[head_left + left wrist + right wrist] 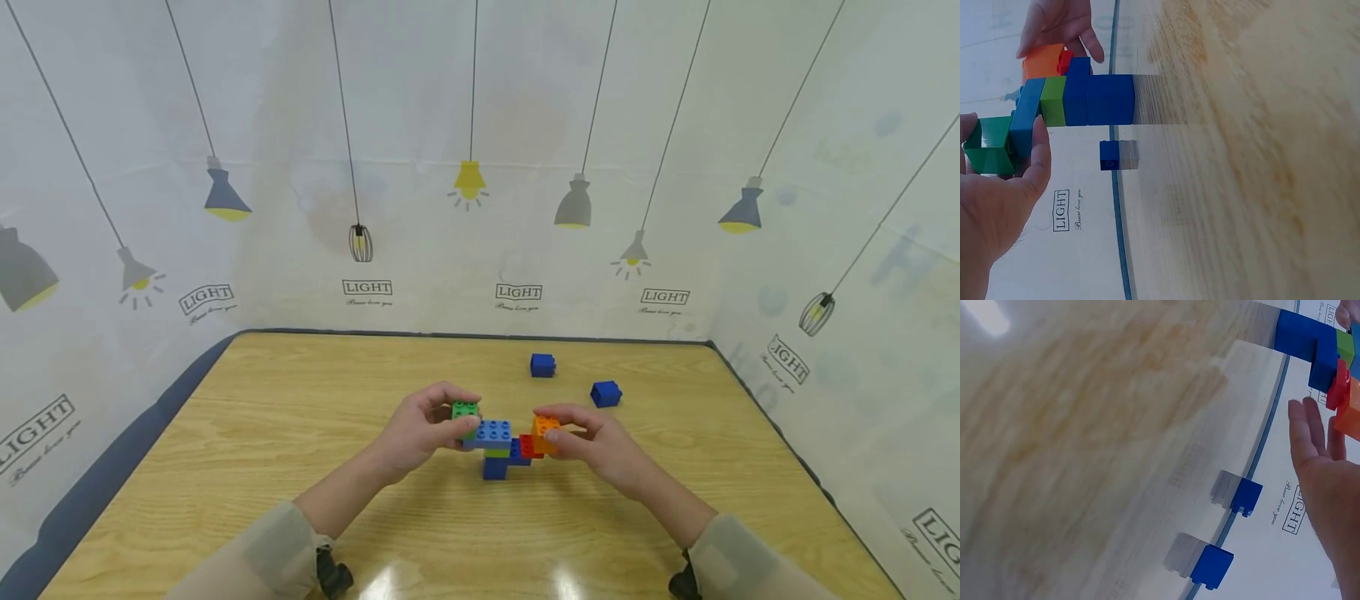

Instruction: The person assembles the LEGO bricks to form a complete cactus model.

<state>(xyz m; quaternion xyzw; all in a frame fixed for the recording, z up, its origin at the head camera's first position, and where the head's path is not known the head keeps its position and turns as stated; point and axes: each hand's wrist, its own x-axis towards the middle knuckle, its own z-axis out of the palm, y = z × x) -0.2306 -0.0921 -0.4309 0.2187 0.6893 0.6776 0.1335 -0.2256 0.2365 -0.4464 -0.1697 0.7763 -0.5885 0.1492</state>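
Observation:
Between the hands, a toy-brick structure stands on the table. Its base is dark blue bricks [494, 470], with a lime green brick [497, 453] above and a lighter blue brick [493, 432] on top. The left hand [415, 429] holds a green brick [465, 409] between thumb and fingers, at the left end of the lighter blue brick. On the other side, an orange brick [545, 427] sits over a red brick [527, 447] that joins a dark blue side brick [1322, 367]. The right hand [611, 452] pinches the orange brick, thumb in front and fingers behind.
Two loose dark blue bricks lie beyond the structure, one brick [542, 365] near the back edge and another brick [606, 393] closer to the right hand. A lamp-printed curtain [420, 208] surrounds the wooden table [300, 400] at the back and sides.

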